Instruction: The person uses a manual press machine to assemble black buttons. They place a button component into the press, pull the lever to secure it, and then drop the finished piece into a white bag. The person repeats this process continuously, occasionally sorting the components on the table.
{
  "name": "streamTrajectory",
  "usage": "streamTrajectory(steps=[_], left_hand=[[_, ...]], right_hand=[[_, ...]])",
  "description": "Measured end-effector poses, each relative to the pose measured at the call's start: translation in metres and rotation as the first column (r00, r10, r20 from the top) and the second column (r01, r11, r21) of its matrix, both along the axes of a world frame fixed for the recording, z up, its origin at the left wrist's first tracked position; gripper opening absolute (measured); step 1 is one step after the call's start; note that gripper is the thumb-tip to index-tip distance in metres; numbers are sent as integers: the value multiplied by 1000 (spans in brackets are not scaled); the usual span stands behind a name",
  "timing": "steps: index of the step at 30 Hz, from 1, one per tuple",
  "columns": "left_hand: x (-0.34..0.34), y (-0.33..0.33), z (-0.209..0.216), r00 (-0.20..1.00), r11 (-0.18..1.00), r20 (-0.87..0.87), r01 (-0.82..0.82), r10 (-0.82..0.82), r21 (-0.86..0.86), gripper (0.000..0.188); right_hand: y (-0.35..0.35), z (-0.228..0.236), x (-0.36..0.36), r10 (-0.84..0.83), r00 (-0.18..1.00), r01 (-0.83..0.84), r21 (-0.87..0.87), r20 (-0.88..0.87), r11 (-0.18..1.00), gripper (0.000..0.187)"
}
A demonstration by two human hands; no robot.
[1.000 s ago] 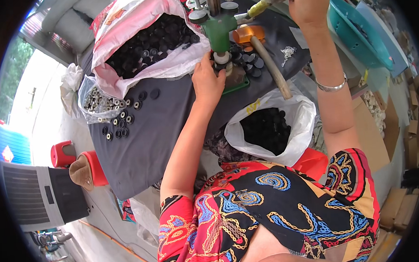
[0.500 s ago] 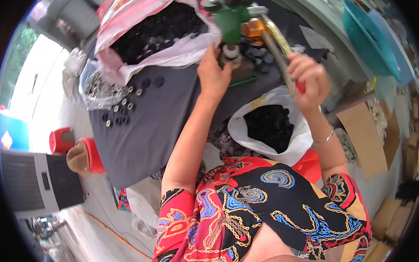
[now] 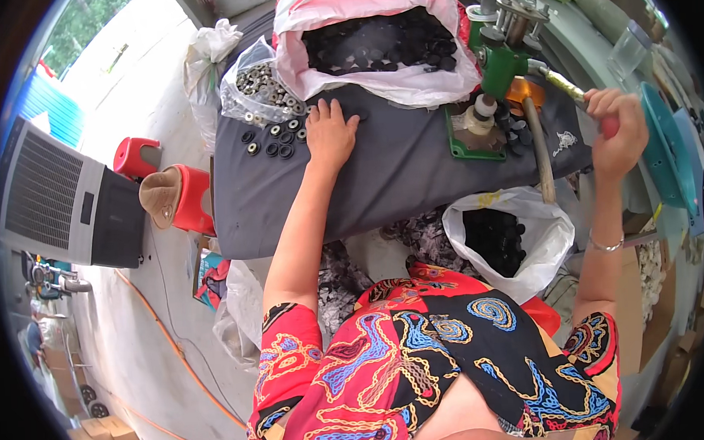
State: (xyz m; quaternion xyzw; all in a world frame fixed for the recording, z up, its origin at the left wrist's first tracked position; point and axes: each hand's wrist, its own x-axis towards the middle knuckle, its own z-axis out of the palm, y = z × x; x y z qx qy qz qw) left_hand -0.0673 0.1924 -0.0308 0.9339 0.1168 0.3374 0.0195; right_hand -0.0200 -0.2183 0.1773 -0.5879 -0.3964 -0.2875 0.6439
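My left hand (image 3: 332, 135) lies on the grey cloth with fingers stretched and thumb apart, its fingertips beside several small black rings (image 3: 285, 137), some with pale metal centres. Nothing shows in its grasp, though the undersides of the fingers are hidden. On the right, my right hand (image 3: 619, 133) is wrapped around the red knob (image 3: 610, 126) of the press lever (image 3: 560, 82). That lever runs to a green hand press (image 3: 502, 69) standing on the table. Beneath the press's spindle is a pale round fitting (image 3: 480, 116) above a green-edged base (image 3: 477, 153).
A large pink-white sack (image 3: 328, 83) of black discs lies behind, beside a clear bag (image 3: 262, 91) of metal-centred rings. Next to the press rests an orange-headed mallet (image 3: 541, 155) with a wooden handle. A white bag (image 3: 558, 227) of black parts hangs below the table edge.
My left hand has moved from the press base leftward to the small rings on the cloth. My right hand remains on the lever knob. The whole view has shifted, placing the table further right.
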Motion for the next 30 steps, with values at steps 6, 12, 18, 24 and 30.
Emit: streamTrajectory(steps=[6, 12, 18, 24, 30], left_hand=[[-21, -12, 2, 975, 988, -174, -149, 141, -38, 63], [-47, -32, -4, 969, 997, -233, -82, 78, -5, 62], [-73, -65, 10, 971, 982, -206, 90, -124, -168, 60], [-88, -7, 30, 980, 749, 159, 197, -123, -632, 42], [-30, 32, 39, 953, 992, 302, 56, -19, -114, 41]], right_hand=[[-4, 37, 30, 76, 985, -76, 3, -157, 997, 25], [-9, 41, 40, 128, 976, -124, 31, -176, 992, 23], [-10, 42, 41, 148, 975, -149, 7, -167, 989, 22], [-13, 38, 49, 134, 979, -129, 42, -151, 991, 21], [-5, 44, 47, 89, 973, -75, 72, -213, 995, 22]])
